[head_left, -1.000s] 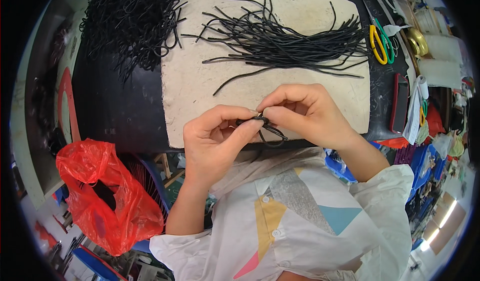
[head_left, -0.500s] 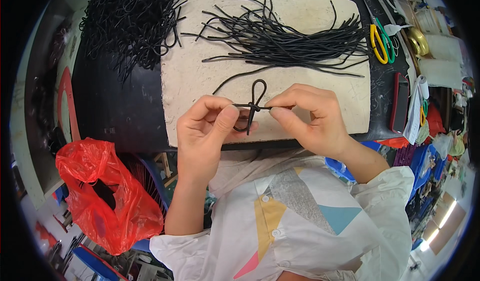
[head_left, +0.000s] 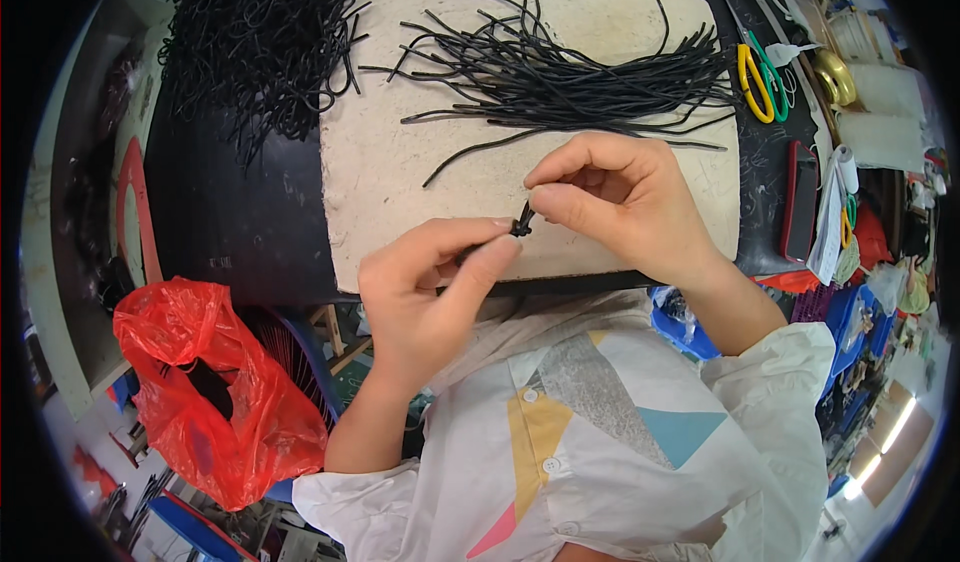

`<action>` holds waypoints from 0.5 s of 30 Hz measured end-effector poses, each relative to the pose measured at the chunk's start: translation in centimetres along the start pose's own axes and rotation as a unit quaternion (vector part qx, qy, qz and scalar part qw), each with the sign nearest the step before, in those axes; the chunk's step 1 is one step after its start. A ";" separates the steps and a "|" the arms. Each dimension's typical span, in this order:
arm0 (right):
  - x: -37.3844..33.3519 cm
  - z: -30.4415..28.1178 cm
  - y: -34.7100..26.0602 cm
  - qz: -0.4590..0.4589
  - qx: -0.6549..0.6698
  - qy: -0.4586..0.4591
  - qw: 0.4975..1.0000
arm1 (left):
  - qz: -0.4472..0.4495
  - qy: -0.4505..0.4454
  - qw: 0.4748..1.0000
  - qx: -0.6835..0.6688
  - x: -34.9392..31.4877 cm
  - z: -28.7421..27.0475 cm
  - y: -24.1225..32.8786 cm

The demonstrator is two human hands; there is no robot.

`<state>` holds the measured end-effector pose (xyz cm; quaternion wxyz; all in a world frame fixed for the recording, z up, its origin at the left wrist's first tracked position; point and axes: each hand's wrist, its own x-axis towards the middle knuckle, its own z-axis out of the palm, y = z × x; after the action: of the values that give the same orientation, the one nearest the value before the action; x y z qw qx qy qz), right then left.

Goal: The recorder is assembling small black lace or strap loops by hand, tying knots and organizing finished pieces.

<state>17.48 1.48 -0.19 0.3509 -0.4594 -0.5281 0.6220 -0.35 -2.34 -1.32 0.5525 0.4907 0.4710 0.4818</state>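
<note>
Between my hands is a knotted black cord [head_left: 520,228], mostly hidden by my fingers. My left hand [head_left: 436,287] pinches it just below and beside the knot, thumb and forefinger together. Up and to the right, my right hand [head_left: 612,198] is closed on the upper part of the same cord, above the knot. Both hands are over the near part of a pale board [head_left: 375,182]. On the board beyond them lies a bundle of loose black cords [head_left: 590,87], one stray piece curving toward my hands.
A tangled heap of black looped cords [head_left: 260,52] covers the far left of the black table [head_left: 240,222]. Yellow-and-green-handled scissors [head_left: 755,87] and a dark red phone [head_left: 799,202] lie at the right. A red plastic bag [head_left: 225,402] stands at lower left.
My right hand has shifted from the cord's side end to its upper loop. My left hand has moved right, closing in on the knot, and the loop is now hidden by my fingers.
</note>
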 end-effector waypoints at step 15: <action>-0.1 0.1 -0.2 -0.069 -0.104 -0.028 0.992 | -0.262 -0.015 0.943 -0.206 0.5 -0.7 0.2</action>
<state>17.37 1.36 0.04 0.3279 -0.4382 -0.6303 0.5506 -1.00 -1.78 -1.15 0.7554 0.2328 0.4646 0.3991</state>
